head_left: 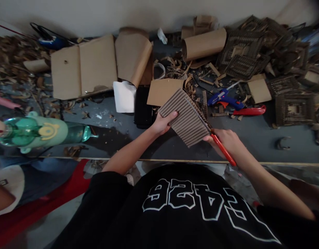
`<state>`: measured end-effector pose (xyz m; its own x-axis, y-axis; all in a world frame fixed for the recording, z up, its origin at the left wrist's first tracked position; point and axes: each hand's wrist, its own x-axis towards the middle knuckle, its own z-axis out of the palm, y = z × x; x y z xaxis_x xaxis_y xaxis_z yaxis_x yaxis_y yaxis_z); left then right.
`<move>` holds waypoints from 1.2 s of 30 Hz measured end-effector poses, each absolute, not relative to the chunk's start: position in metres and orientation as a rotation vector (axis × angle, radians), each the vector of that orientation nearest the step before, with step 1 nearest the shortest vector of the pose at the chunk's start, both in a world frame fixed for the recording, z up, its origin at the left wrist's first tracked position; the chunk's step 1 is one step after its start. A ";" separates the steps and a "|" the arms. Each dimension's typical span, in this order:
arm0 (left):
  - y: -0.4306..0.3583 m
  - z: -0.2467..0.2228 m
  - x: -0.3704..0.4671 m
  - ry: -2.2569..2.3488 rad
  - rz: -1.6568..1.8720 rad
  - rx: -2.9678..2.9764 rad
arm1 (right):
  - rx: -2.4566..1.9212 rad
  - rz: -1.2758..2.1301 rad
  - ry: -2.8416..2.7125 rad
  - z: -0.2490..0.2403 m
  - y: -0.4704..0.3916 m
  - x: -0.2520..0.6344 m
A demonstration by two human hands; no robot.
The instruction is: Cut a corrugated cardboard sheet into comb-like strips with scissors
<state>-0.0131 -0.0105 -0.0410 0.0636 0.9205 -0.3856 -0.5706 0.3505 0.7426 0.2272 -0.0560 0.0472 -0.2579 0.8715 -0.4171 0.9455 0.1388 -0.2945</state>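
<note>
A sheet of corrugated cardboard (185, 119) is tilted over the near part of the table. My left hand (164, 121) pinches its left edge, thumb on top. Red-handled scissors (224, 149) lie along the sheet's right edge, their blades reaching up beside it. My right hand (223, 140) is closed around the scissors, with fingertips near the sheet's lower right corner; part of the grip is hidden. Just behind the sheet lies a flat brown card (163, 90).
A blue glue gun (224, 98) and a red-handled tool (250, 110) lie right of the sheet. Square cardboard pieces (294, 109) pile up at the right. A green bottle (47, 131) lies left. Cardboard sheets (97, 67) and scraps cover the back. Another person sits at far left.
</note>
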 end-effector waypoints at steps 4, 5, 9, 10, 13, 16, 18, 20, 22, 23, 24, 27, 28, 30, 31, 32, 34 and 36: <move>-0.008 -0.042 -0.016 0.923 1.191 0.475 | 1.864 -0.805 2.284 0.046 -0.056 0.223; -0.008 -0.042 -0.016 0.925 1.193 0.474 | 1.879 -0.810 2.282 0.045 -0.056 0.223; -0.009 -0.042 -0.015 0.947 1.192 0.465 | 1.899 -0.808 2.256 0.044 -0.056 0.226; -0.009 -0.042 -0.015 0.951 1.189 0.463 | 1.892 -0.814 2.254 0.045 -0.056 0.227; -0.009 -0.043 -0.015 0.956 1.188 0.462 | 1.846 -0.839 2.258 0.049 -0.054 0.229; -0.008 -0.043 -0.018 0.953 1.187 0.463 | 1.826 -0.828 2.259 0.055 -0.050 0.229; -0.008 -0.043 -0.020 0.940 1.141 0.463 | 1.799 -0.875 2.269 0.058 -0.047 0.229; -0.009 -0.043 -0.020 0.923 1.086 0.456 | 1.765 -0.969 2.260 0.058 -0.045 0.229; -0.010 -0.043 -0.019 0.927 1.072 0.450 | 1.756 -1.040 2.220 0.057 -0.044 0.228; -0.011 -0.043 -0.018 0.940 1.086 0.447 | 1.768 -1.046 2.194 0.056 -0.044 0.227; -0.012 -0.043 -0.017 0.953 1.101 0.449 | 1.784 -1.037 2.172 0.054 -0.043 0.226; -0.015 -0.043 -0.013 0.974 1.124 0.463 | 1.814 -0.947 2.148 0.052 -0.041 0.224; -0.015 -0.042 -0.012 0.977 1.131 0.463 | 1.817 -0.908 2.151 0.052 -0.040 0.224; -0.014 -0.041 -0.011 0.980 1.156 0.455 | 1.819 -0.841 2.173 0.052 -0.039 0.223; -0.014 -0.041 -0.011 0.980 1.170 0.450 | 1.827 -0.815 2.188 0.051 -0.039 0.223; -0.013 -0.040 -0.010 0.980 1.182 0.444 | 1.842 -0.796 2.199 0.051 -0.039 0.223; -0.012 -0.038 -0.010 0.969 1.190 0.438 | 1.879 -0.786 2.207 0.048 -0.040 0.224; -0.012 -0.037 -0.009 0.953 1.185 0.434 | 1.917 -0.786 2.205 0.044 -0.041 0.225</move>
<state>-0.0091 -0.0118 -0.0373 0.0655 0.9166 -0.3944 -0.5824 0.3561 0.7308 0.2245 -0.0413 0.0442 -0.1929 0.8903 -0.4125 0.9504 0.0650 -0.3042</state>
